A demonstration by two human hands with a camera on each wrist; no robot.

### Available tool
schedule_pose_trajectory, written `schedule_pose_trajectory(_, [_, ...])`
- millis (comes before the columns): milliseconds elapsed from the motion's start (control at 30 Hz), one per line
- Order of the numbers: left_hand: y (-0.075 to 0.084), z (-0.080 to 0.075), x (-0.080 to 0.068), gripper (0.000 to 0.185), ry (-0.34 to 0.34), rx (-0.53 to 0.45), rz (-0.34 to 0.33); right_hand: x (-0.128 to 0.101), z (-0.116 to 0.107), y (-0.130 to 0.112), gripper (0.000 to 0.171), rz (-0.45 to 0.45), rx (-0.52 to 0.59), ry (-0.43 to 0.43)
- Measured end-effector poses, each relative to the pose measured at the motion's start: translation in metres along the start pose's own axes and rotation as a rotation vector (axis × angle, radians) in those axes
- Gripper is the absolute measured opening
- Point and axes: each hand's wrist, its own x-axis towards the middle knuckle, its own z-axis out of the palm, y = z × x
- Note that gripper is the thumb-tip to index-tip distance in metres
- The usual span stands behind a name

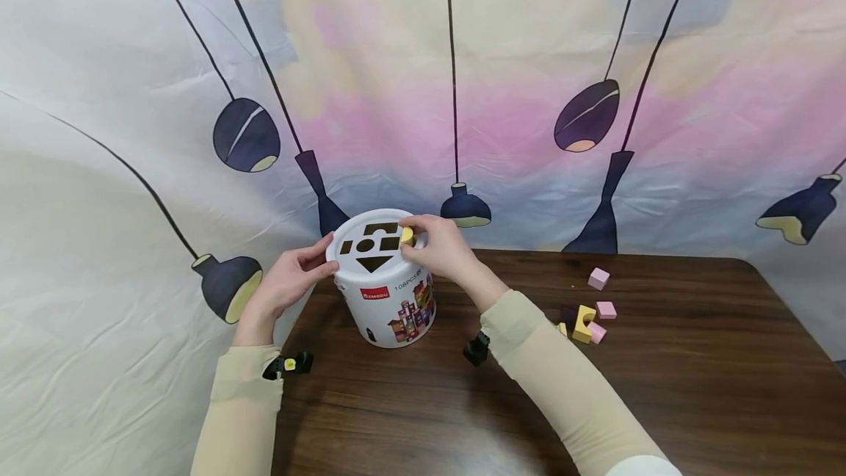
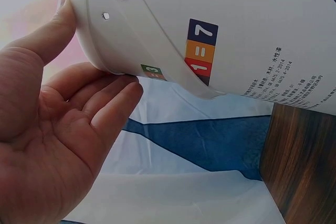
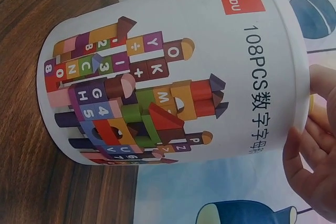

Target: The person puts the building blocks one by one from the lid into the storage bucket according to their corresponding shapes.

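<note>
A white lidded bucket (image 1: pixel 380 318) with printed pictures of toy blocks stands upright on the table. Its white lid (image 1: pixel 346 261) has several cut-out shapes, among them a circle, a triangle and an arch. With its thumb and nearly straight fingers, my left hand (image 1: pixel 294 278) touches the left side of the rim. At the lid's right edge, my right hand (image 1: pixel 444 247) pinches a small yellow block (image 1: pixel 407 235) with a curved side. The fingers partly hide the block and the lid beneath it.
To the right on the dark wooden table (image 1: pixel 700 373) lie a yellow arch block (image 1: pixel 582 325), pink blocks (image 1: pixel 598 278) and a dark block (image 1: pixel 568 315), partly behind the right sleeve. A printed cloth (image 1: pixel 515 145) hangs directly behind the table and along its left side.
</note>
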Motion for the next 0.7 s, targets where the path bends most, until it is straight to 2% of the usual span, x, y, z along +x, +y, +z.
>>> schedule_pose_trajectory(367, [-0.003,-0.001,-0.001,0.070,0.006,0.005,0.006,0.002,0.003,-0.005,0.048,-0.011,-0.068,-0.001])
schedule_pose_trajectory(700, [-0.002,0.000,0.001,0.071,-0.005,-0.016,0.009,0.002,-0.001,-0.015,0.047,-0.027,-0.230,-0.021])
